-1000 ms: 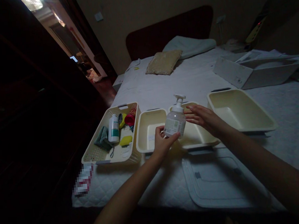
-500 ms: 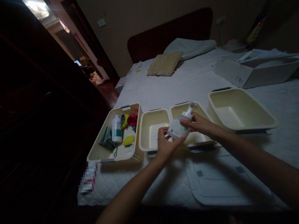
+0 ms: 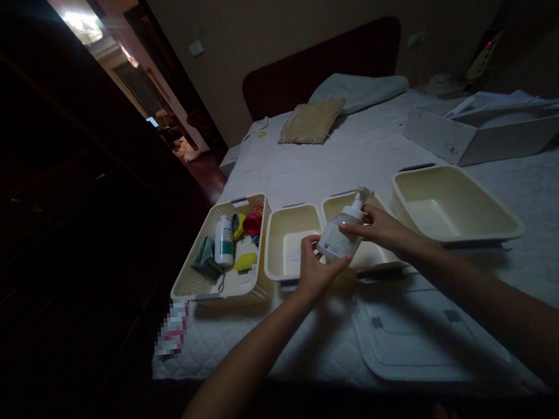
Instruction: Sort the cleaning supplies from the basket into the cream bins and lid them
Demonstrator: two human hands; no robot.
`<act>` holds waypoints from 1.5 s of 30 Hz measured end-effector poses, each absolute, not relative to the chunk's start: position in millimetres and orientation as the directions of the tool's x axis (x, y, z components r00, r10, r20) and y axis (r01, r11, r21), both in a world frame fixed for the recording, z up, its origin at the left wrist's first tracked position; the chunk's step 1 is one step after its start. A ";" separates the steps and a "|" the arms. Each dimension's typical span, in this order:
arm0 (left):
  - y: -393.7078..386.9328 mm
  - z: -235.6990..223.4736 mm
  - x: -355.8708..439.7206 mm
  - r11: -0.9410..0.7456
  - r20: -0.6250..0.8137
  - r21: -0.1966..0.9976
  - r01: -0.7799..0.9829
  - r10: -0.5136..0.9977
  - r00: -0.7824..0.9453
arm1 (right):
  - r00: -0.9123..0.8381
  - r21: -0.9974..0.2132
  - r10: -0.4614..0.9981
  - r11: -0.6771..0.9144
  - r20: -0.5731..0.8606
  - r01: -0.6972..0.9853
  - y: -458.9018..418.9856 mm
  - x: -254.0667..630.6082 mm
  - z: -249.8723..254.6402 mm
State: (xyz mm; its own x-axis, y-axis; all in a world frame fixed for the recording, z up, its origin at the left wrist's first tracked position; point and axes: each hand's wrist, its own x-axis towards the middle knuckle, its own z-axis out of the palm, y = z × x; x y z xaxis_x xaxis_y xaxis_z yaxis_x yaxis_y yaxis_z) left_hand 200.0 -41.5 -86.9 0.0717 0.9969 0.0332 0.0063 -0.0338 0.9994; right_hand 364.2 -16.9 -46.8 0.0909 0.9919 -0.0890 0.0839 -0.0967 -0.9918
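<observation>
Pump bottle [image 3: 335, 238] between left hand [image 3: 320, 268] and right hand [image 3: 379, 227], over cream tray rim [image 3: 377, 267]

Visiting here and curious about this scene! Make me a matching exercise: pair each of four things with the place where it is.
Things
1. Frosted plastic bottle with a white pump
2. Yellow sponge
3. Tan rectangular cushion
4. Flat white plastic lid

Places
A. Lying on the white quilted mattress, nearer the person than the tubs
B. Between the left hand and right hand
C. Inside the cream woven plastic basket
D. Beside the pale pillow, near the dark headboard

Pairs: 1-B, 2-C, 3-D, 4-A
</observation>
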 end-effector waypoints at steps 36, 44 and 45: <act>-36.3 -63.8 193.1 0.401 -0.237 0.860 -0.316 0.862 0.449 | -0.143 -0.980 0.984 -0.132 -0.110 -0.151 -29.3 376.7 -27.1; -37.6 -66.8 195.7 0.282 -0.229 0.931 -0.233 0.946 0.230 | -0.070 -0.979 0.991 -0.124 -0.114 -0.164 -27.3 377.5 -30.7; -37.6 -66.7 195.5 0.279 -0.232 0.934 -0.222 0.948 0.217 | -0.068 -0.980 0.990 -0.129 -0.120 -0.151 -27.5 376.8 -31.1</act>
State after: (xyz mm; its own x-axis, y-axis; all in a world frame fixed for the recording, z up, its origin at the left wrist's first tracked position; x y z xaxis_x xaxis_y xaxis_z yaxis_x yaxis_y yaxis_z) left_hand 195.5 -37.6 -66.7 0.2174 0.9482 -0.2316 -0.2218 0.2791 0.9343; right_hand 376.8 -27.5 -31.1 -0.0683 0.9904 -0.1198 -0.1512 -0.1290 -0.9801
